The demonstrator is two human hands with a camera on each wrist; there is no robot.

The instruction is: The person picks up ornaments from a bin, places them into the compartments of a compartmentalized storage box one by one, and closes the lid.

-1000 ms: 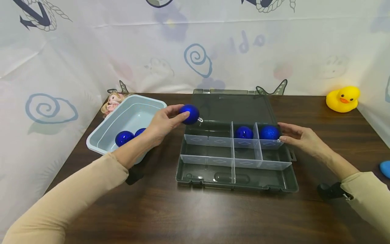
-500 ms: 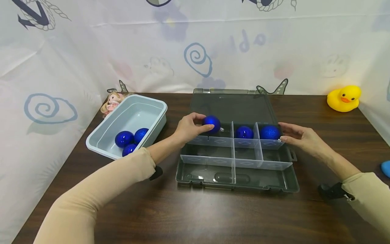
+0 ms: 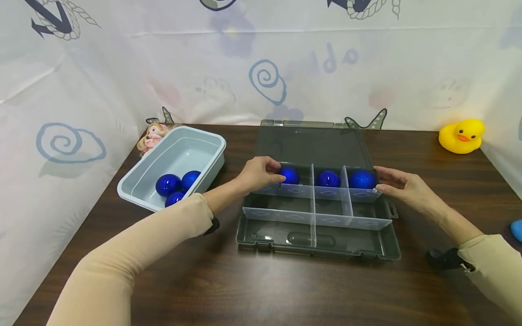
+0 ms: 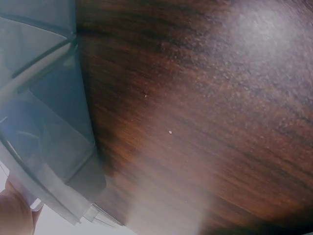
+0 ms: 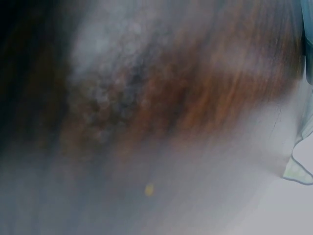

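Observation:
In the head view, my left hand [image 3: 261, 173] pinches a blue Christmas ball ornament [image 3: 289, 175] between thumb and fingers. The ornament is low in the back left compartment of a grey see-through divided organizer box [image 3: 277, 233]. Two more blue ornaments sit in the back row, a shiny one [image 3: 328, 179] in the middle and a glittery one [image 3: 362, 179] at the right. My right hand [image 3: 408, 188] rests its fingertips and thumb at the box's right rim. The left wrist view catches the box's side [image 4: 63, 112] and part of my left hand [image 4: 14, 213].
A pale blue plastic basin [image 3: 195, 140] with several blue ornaments [image 3: 167, 185] stands left of the box. A doll [image 3: 152, 136] lies behind it. The box's lid [image 3: 314, 142] leans back, unfolded. A yellow rubber duck [image 3: 461, 137] and a blue object [image 3: 516, 231] are at the right.
My left hand has carried the ornament rightward from beside the basin and lowered it into the back left compartment. My right hand has stayed at the box's right rim.

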